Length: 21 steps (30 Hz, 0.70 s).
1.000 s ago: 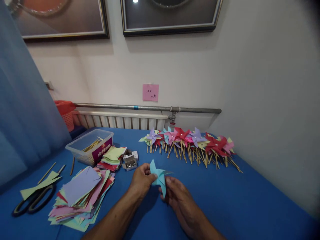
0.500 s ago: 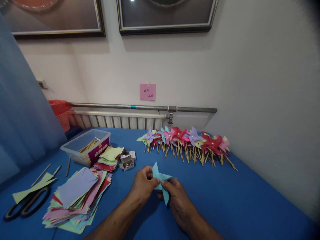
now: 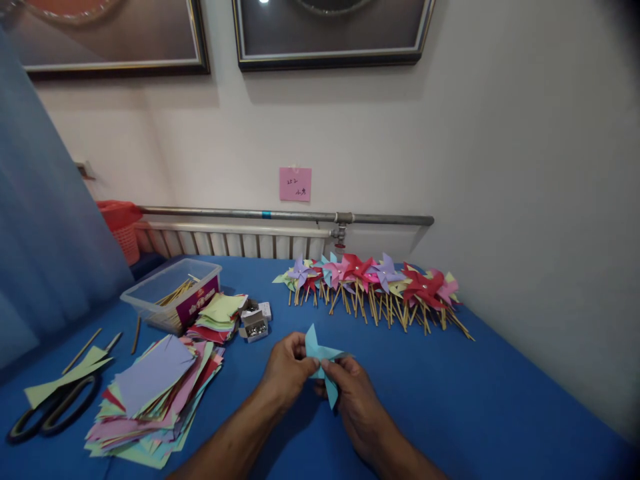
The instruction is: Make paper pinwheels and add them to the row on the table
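I see a light blue paper pinwheel over a deep blue surface. Finished pinwheels show red, pink, purple and green. The scissors are black, and the wall note pink.

Matt blue paper pinwheel; matt blue cloth on tabletop; glossy clear plastic box at ten o'clock.

A white radiator runs along the pale wall, with a grey pipe just above it, a pink note higher up, two dark-framed pictures topmost, a blue curtain and an orange basket to its left, and a blue-covered table in front of it.
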Available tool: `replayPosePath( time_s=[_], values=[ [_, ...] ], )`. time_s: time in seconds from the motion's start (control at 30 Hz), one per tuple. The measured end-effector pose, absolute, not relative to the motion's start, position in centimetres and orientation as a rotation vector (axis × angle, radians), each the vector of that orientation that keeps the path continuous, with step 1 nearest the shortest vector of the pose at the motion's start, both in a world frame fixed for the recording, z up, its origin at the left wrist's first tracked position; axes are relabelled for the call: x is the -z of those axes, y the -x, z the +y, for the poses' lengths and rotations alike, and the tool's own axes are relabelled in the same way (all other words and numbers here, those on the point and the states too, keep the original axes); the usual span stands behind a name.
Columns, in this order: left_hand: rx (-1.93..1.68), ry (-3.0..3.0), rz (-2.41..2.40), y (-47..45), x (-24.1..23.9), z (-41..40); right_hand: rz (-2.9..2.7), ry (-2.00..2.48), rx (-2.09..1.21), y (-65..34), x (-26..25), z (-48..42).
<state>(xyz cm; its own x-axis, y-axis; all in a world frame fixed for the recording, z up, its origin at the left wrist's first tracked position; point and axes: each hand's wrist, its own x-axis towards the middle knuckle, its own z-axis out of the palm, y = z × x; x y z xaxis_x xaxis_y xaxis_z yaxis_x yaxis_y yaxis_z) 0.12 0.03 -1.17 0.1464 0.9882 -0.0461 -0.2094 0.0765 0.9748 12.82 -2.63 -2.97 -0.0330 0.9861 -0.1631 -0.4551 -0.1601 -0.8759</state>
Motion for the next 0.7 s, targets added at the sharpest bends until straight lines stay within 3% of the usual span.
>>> replayPosePath(
  time_s=[0.7],
  values=[
    [-1.16, -1.051, 0.957, -0.18, 1.03, -0.03, -0.833, 0.916, -1.482, -12.67, 3.25, -2.69]
  ],
)
